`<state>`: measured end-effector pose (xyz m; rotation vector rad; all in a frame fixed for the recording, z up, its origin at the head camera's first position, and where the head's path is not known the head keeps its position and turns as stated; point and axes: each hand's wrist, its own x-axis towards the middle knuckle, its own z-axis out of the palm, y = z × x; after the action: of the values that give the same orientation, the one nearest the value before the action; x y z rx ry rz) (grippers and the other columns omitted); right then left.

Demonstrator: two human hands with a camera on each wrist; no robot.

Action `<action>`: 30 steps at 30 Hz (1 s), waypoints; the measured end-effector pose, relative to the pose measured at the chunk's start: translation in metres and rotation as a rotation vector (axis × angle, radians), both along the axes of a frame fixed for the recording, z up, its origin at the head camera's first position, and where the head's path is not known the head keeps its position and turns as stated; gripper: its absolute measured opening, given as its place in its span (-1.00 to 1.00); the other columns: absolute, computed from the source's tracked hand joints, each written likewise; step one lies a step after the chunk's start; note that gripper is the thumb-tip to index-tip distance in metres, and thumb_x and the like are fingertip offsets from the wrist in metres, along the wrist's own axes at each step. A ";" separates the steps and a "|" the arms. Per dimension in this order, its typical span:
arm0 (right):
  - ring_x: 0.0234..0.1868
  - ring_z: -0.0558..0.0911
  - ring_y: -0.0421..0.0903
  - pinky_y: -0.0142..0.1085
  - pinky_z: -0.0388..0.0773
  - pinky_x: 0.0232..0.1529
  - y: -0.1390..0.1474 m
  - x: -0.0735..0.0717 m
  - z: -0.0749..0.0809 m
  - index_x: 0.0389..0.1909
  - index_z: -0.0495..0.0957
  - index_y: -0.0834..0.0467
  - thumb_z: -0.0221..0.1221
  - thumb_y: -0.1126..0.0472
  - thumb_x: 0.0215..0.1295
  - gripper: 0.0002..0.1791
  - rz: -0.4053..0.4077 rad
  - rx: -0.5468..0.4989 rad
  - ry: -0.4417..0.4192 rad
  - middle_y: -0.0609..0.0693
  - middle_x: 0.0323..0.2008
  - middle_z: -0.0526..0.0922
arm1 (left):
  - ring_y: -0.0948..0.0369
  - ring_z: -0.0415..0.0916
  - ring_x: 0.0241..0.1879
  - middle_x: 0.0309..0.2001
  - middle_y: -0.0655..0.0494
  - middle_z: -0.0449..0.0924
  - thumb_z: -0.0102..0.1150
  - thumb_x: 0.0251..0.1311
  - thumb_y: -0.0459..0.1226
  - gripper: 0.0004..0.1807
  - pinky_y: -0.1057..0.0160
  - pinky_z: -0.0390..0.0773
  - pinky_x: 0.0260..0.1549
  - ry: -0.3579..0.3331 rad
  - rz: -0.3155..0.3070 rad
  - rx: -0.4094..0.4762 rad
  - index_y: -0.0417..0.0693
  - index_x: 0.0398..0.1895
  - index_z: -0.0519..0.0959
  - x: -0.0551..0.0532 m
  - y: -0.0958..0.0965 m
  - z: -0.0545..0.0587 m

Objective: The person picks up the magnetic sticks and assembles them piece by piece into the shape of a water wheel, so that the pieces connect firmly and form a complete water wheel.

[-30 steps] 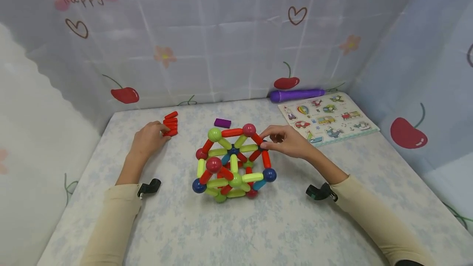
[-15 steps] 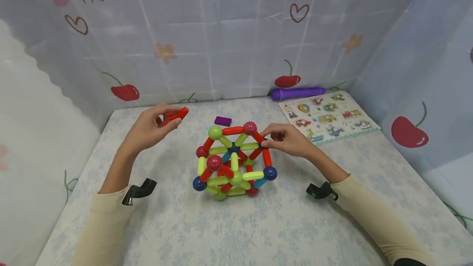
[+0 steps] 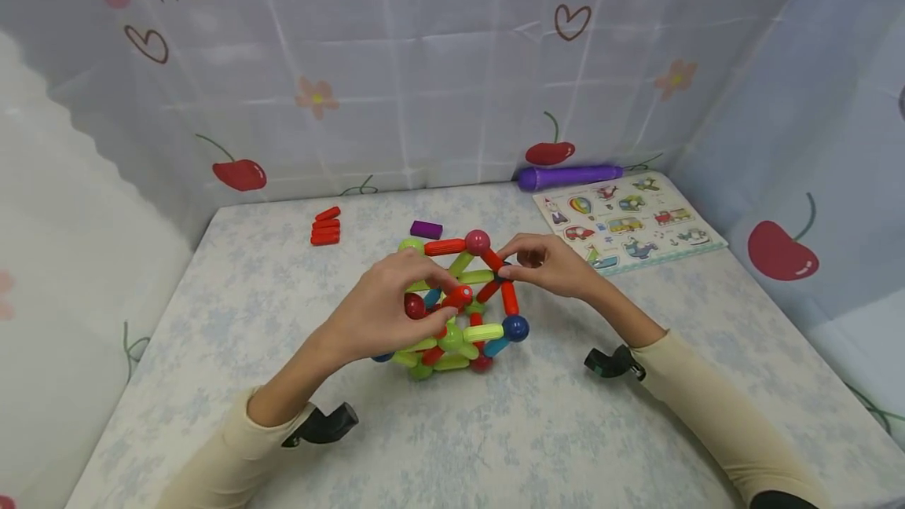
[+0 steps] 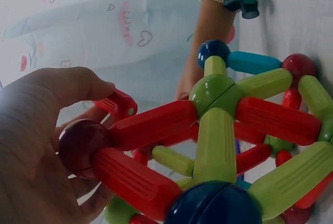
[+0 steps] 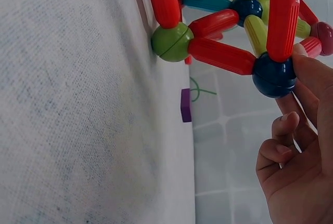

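A lattice of coloured rods and balls [image 3: 484, 332] stands mid-table, built from red, lime and blue pieces. My left hand [image 3: 389, 305] is over its left side, pinching a loose red rod [image 3: 459, 296] between thumb and fingertips. In the left wrist view that red rod [image 4: 117, 104] sits just behind a dark red ball [image 4: 85, 147] of the lattice. My right hand [image 3: 555, 265] pinches a dark blue ball [image 5: 274, 75] at the lattice's right rear corner. The left hand hides much of the lattice's left half in the head view.
Several loose red rods [image 3: 325, 225] lie in a row at the back left. Behind the lattice is a purple block [image 3: 426, 229]. A picture board [image 3: 629, 222] and a purple stick [image 3: 569, 177] lie at the back right, by the curtain.
My left hand has picked a red rod from the row at the back left and carried it right to the lattice. My right hand has kept its hold on the blue ball.
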<state>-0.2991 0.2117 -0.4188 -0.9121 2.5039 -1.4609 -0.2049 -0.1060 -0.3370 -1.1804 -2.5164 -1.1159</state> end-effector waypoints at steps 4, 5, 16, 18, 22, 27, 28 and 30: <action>-0.38 0.46 0.00 -0.29 0.36 -0.35 -0.001 -0.001 -0.001 -0.01 0.81 0.10 0.42 0.27 0.42 -0.82 0.006 0.002 0.008 -0.02 -0.27 0.64 | 0.36 0.52 -0.16 -0.19 0.37 0.77 0.62 0.14 -0.20 -0.73 0.25 0.58 -0.27 0.017 0.035 -0.073 0.10 -0.09 0.82 0.003 0.006 -0.006; -0.39 0.46 0.00 -0.29 0.37 -0.35 -0.001 -0.001 -0.001 -0.01 0.81 0.10 0.42 0.28 0.42 -0.82 0.007 0.003 0.011 -0.02 -0.27 0.64 | 0.36 0.50 -0.19 -0.22 0.37 0.77 0.63 0.13 -0.19 -0.75 0.25 0.56 -0.30 0.032 0.045 -0.086 0.11 -0.11 0.83 0.004 0.007 -0.006; -0.39 0.46 0.00 -0.30 0.37 -0.37 -0.001 -0.001 0.001 0.00 0.81 0.11 0.42 0.28 0.42 -0.82 0.009 -0.002 0.001 0.00 -0.26 0.65 | 0.27 0.56 -0.22 -0.30 0.33 0.81 0.64 0.13 -0.09 -0.75 0.07 0.54 0.02 0.149 0.128 -0.226 0.20 -0.12 0.85 0.008 0.015 -0.013; -0.39 0.46 0.00 -0.30 0.37 -0.37 -0.001 -0.001 0.001 0.00 0.81 0.11 0.42 0.28 0.42 -0.82 0.007 -0.004 -0.001 0.00 -0.25 0.65 | 0.27 0.59 -0.22 -0.30 0.33 0.82 0.65 0.11 -0.08 -0.73 0.08 0.54 0.03 0.152 0.127 -0.249 0.20 -0.11 0.85 0.008 0.015 -0.012; -0.39 0.46 -0.01 -0.31 0.37 -0.36 -0.001 -0.001 0.000 0.00 0.81 0.11 0.41 0.29 0.43 -0.82 0.006 -0.006 -0.004 0.00 -0.25 0.65 | 0.26 0.65 -0.20 -0.29 0.34 0.83 0.66 0.10 -0.04 -0.69 0.09 0.55 0.04 0.150 0.126 -0.284 0.19 -0.09 0.84 0.008 0.014 -0.012; -0.40 0.45 -0.01 -0.30 0.35 -0.37 -0.001 0.001 0.000 0.00 0.80 0.14 0.41 0.31 0.42 -0.82 0.014 -0.017 -0.004 0.00 -0.26 0.65 | 0.30 0.62 -0.23 -0.23 0.34 0.83 0.67 0.09 0.04 -0.61 0.12 0.57 -0.07 0.110 0.099 -0.250 0.19 -0.03 0.84 0.006 0.010 -0.006; -0.40 0.45 -0.01 -0.30 0.35 -0.37 -0.001 0.001 0.000 0.00 0.80 0.14 0.41 0.31 0.42 -0.81 0.014 -0.017 -0.003 0.00 -0.26 0.64 | 0.31 0.60 -0.23 -0.21 0.34 0.83 0.67 0.08 0.05 -0.58 0.13 0.57 -0.11 0.094 0.093 -0.225 0.18 -0.02 0.84 0.005 0.007 -0.003; -0.40 0.45 -0.01 -0.30 0.35 -0.36 -0.001 0.000 0.000 0.00 0.80 0.14 0.40 0.31 0.43 -0.82 0.013 -0.017 -0.004 0.00 -0.26 0.64 | 0.29 0.60 -0.20 -0.16 0.34 0.82 0.68 0.08 0.03 -0.57 0.12 0.59 -0.14 0.048 0.087 -0.147 0.14 0.00 0.83 0.000 -0.004 0.003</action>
<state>-0.2986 0.2106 -0.4191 -0.9256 2.4816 -1.4806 -0.2052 -0.1097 -0.3344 -1.1047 -2.6226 -0.8854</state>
